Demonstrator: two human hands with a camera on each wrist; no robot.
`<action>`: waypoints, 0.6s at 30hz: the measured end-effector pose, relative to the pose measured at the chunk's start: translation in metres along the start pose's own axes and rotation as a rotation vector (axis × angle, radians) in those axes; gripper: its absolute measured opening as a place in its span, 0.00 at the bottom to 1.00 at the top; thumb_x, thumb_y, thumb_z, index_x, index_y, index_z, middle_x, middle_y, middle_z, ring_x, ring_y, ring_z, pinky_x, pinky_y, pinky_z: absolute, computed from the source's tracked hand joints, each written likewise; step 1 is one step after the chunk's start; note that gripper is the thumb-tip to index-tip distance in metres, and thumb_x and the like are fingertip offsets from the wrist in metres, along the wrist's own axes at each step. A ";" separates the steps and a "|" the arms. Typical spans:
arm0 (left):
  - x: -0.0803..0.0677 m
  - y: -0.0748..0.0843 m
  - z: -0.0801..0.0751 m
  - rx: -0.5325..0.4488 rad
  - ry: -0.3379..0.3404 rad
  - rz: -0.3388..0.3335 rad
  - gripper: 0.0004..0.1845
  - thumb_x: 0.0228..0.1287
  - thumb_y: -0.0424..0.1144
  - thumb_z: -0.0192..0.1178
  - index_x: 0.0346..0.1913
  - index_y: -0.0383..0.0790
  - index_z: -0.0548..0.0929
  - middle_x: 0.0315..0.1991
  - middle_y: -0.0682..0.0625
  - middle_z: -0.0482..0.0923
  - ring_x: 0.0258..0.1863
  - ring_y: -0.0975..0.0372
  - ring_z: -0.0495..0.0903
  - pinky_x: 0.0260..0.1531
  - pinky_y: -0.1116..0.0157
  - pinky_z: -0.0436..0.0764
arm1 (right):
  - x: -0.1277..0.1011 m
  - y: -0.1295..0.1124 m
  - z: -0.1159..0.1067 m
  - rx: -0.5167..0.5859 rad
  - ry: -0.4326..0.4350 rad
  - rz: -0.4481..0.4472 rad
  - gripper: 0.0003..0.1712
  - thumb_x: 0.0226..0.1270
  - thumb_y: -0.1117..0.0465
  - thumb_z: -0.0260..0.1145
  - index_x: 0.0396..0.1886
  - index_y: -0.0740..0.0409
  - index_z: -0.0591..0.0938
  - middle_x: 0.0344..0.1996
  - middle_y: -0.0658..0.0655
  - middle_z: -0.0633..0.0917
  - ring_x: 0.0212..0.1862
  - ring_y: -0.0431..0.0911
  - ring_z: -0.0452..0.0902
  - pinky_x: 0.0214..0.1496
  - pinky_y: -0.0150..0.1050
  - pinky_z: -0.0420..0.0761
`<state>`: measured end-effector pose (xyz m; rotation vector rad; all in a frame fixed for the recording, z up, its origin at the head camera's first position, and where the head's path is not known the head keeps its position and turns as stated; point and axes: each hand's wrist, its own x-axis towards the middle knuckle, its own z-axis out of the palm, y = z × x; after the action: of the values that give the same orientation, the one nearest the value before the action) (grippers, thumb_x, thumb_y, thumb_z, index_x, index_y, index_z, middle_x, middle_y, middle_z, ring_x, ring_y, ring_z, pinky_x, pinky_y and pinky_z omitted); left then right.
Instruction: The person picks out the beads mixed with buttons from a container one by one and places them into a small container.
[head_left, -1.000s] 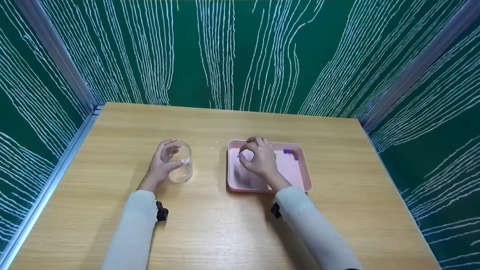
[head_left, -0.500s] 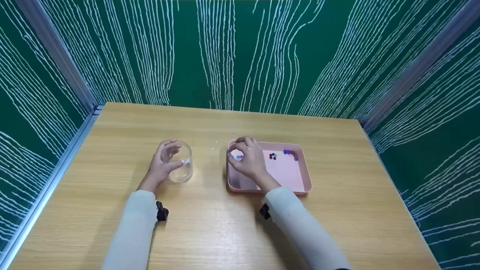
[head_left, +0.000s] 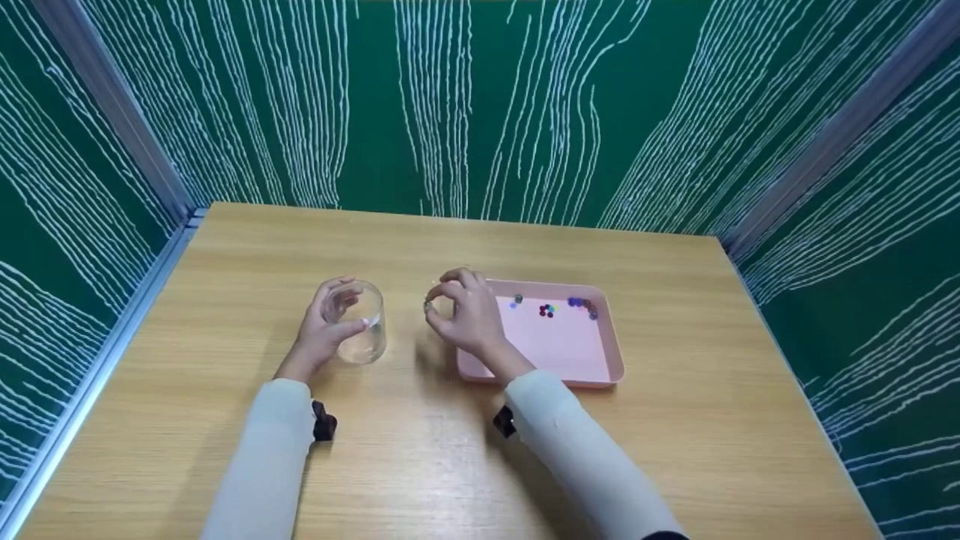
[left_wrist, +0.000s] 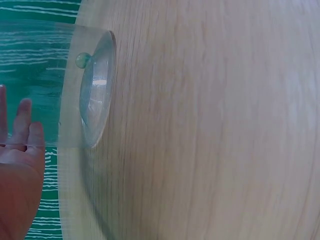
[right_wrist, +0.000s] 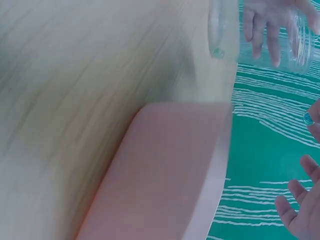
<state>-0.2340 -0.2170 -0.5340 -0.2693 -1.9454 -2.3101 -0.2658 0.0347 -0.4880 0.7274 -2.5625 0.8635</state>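
Right grip (head_left: 474,321): pinched bead (right_wrist: 308,118), newly carried left of tray (head_left: 562,352).
Left grip (head_left: 316,336): clasped jar (head_left: 366,350), farther left of tray.
Removal: seemed complete for this bead.

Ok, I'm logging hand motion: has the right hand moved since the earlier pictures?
Yes. In the head view, the right hand has moved left: over the tray before, now reaching past its left rim, nearer the glass.

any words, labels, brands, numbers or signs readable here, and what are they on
None: no readable text shows on the clear cylindrical cup, the pink rectangular tray or the light wooden tabletop. The dark green backdrop carries only wavy white lines, not writing.
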 end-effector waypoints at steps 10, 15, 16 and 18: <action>0.000 -0.001 0.001 -0.002 0.029 0.017 0.39 0.46 0.13 0.60 0.64 0.32 0.62 0.57 0.44 0.73 0.64 0.50 0.67 0.72 0.53 0.59 | 0.007 -0.020 0.009 0.018 0.004 -0.040 0.09 0.55 0.49 0.68 0.33 0.45 0.87 0.47 0.51 0.81 0.52 0.47 0.73 0.53 0.45 0.77; 0.000 0.000 0.002 -0.001 0.034 0.012 0.38 0.47 0.13 0.59 0.65 0.32 0.62 0.58 0.42 0.72 0.64 0.51 0.67 0.72 0.55 0.60 | 0.010 -0.028 0.012 0.040 -0.007 -0.047 0.10 0.56 0.48 0.68 0.34 0.44 0.87 0.48 0.50 0.81 0.53 0.48 0.73 0.56 0.45 0.77; 0.000 0.000 0.002 -0.003 0.031 0.011 0.38 0.47 0.13 0.59 0.65 0.32 0.62 0.58 0.41 0.71 0.64 0.50 0.67 0.72 0.56 0.60 | 0.010 -0.030 0.013 0.043 -0.007 -0.050 0.10 0.56 0.48 0.68 0.35 0.44 0.87 0.48 0.50 0.81 0.53 0.47 0.73 0.56 0.45 0.77; 0.000 0.000 0.002 -0.002 0.028 0.007 0.38 0.48 0.13 0.59 0.65 0.31 0.62 0.59 0.38 0.70 0.65 0.49 0.66 0.72 0.56 0.60 | 0.011 -0.033 0.015 0.049 -0.003 -0.058 0.10 0.56 0.48 0.68 0.35 0.44 0.87 0.47 0.50 0.81 0.53 0.47 0.73 0.56 0.45 0.76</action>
<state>-0.2339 -0.2150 -0.5338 -0.2429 -1.9262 -2.2989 -0.2583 -0.0011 -0.4786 0.8134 -2.5174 0.9106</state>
